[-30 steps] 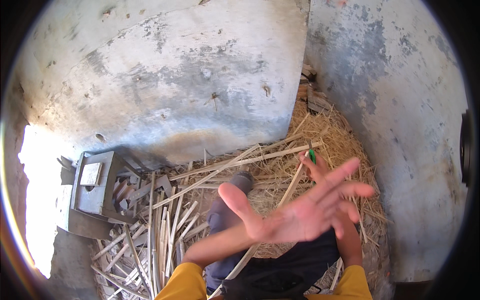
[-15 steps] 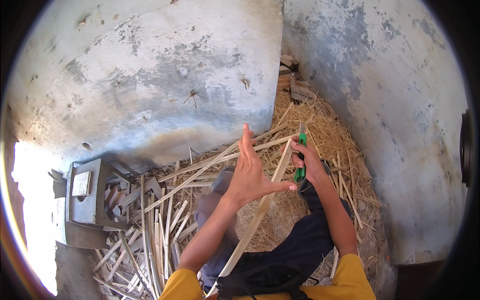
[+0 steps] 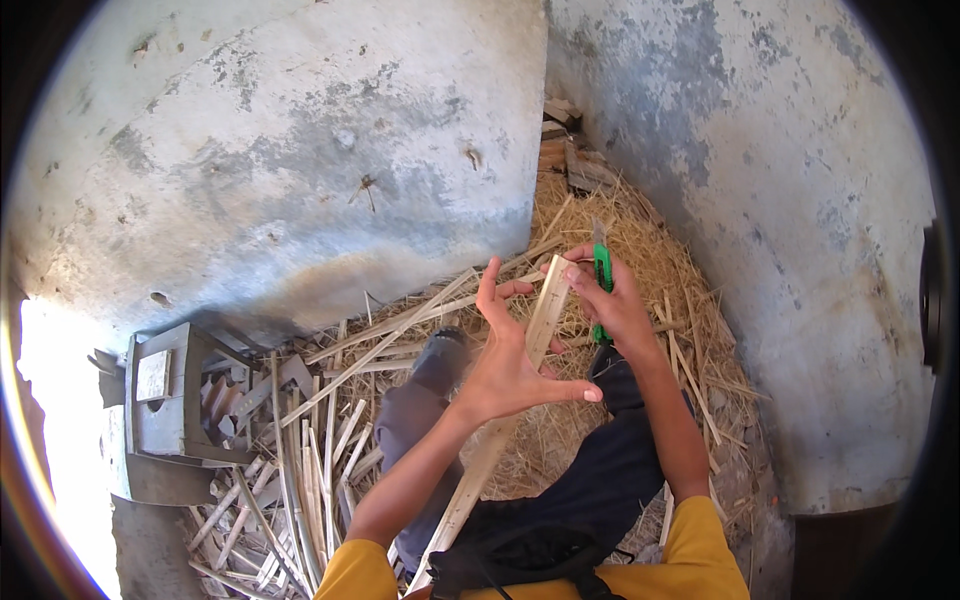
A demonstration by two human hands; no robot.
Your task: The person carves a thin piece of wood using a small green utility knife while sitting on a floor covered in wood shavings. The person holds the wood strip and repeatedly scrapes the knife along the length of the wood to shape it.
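A long pale wooden strip (image 3: 470, 480) slants from my lap up to my right hand (image 3: 620, 305). That hand pinches the strip's upper end between thumb and fingers. It also keeps a green utility knife (image 3: 602, 275) in its grip, with the blade out and pointing away from me. My left hand (image 3: 505, 365) is open across the middle of the strip, thumb stretched to the right and fingers up, partly bent. Whether its palm touches the strip cannot be made out.
Many split strips (image 3: 315, 470) lie piled on the floor at left, beside a grey wooden box (image 3: 165, 395). Straw and shavings (image 3: 640, 235) cover the floor ahead and to the right. Weathered walls (image 3: 330, 130) stand close in front and at right.
The strip's upper end has shifted left and up, and turned to show its broad face. My right fingers have moved further over it. My left fingers have bent more.
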